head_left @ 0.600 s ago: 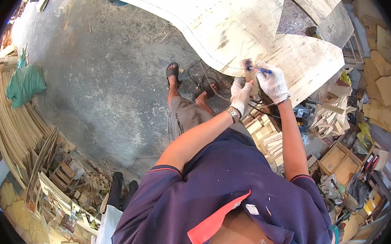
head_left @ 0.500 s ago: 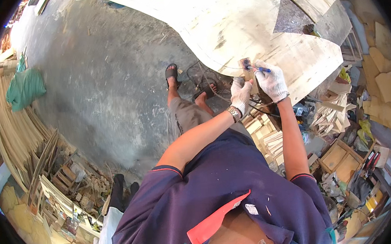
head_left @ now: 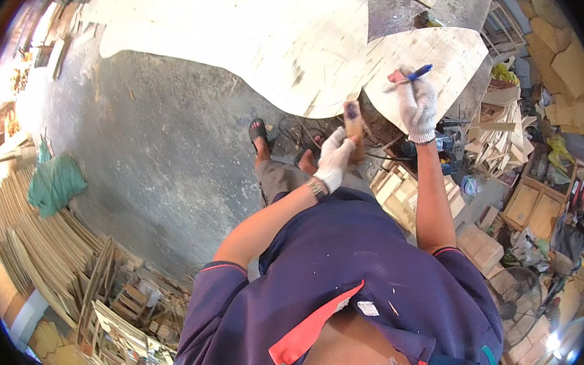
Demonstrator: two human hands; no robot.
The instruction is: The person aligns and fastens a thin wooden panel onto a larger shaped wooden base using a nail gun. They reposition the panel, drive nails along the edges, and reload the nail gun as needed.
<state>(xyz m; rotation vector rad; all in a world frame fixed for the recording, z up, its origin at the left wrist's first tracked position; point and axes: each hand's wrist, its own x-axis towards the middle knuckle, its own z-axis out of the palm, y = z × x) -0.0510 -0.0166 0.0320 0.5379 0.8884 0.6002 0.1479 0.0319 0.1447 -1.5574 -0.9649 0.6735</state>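
Observation:
My left hand [head_left: 335,158], in a white knit glove, is closed round a short flat wooden strip [head_left: 354,131] whose far end carries a dark stain. The strip points away from me, its stained end beside the curved edge of a large pale plywood sheet [head_left: 283,66]. In my right hand [head_left: 418,107], also gloved with bare fingertips showing, is a blue pen [head_left: 420,72], pinched and tilted to the right. That hand is over the right-hand lobe of plywood [head_left: 443,50], apart from the strip. Whether the pen tip touches the wood cannot be seen.
Cables [head_left: 301,130] lie on the concrete floor [head_left: 165,137] by my feet. Stacked curved wood strips [head_left: 35,230] and a green sack [head_left: 57,185] are at the left. Wood offcuts [head_left: 497,135], a wooden frame [head_left: 532,198] and a fan [head_left: 517,295] crowd the right.
My right hand has moved away from the strip's stained end to the right with the pen. My left hand has drawn the strip slightly back toward me. The whole view has shifted.

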